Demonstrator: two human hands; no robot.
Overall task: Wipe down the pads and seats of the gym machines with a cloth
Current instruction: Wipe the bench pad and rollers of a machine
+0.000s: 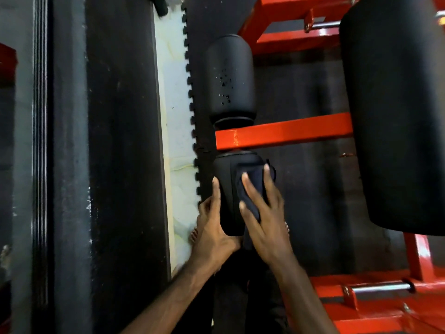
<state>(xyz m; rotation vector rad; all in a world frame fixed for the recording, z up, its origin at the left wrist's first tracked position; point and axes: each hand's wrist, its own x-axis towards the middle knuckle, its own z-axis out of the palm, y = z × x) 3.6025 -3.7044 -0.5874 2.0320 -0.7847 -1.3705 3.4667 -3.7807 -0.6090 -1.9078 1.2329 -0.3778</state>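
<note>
The right hand (pixel 263 213) lies flat on a dark, folded cloth (pixel 250 189), fingers spread and nearly straight, pressing it against the upper right side of the near black cylindrical foam roller pad (pixel 225 189). The cloth's lower end hangs out below the palm, past the pad's near end. The left hand (pixel 212 227) cups the left side and near end of the same pad, its thumb stretched up along the pad's left flank and its fingers curled underneath, gripping it. Both forearms reach in from the bottom of the view, the left from lower left, the right from lower right.

Just beyond the pad, a glossy orange-red steel crossbar (pixel 284 133) runs to the right. On its far side sits a second black roller pad (pixel 230 78), in line with the first and speckled with droplets. A large black cushioned pad (pixel 395 112) fills the right. Black interlocking rubber floor mats (pixel 120 141) lie to the left, beside a pale strip of floor (pixel 173 92).
</note>
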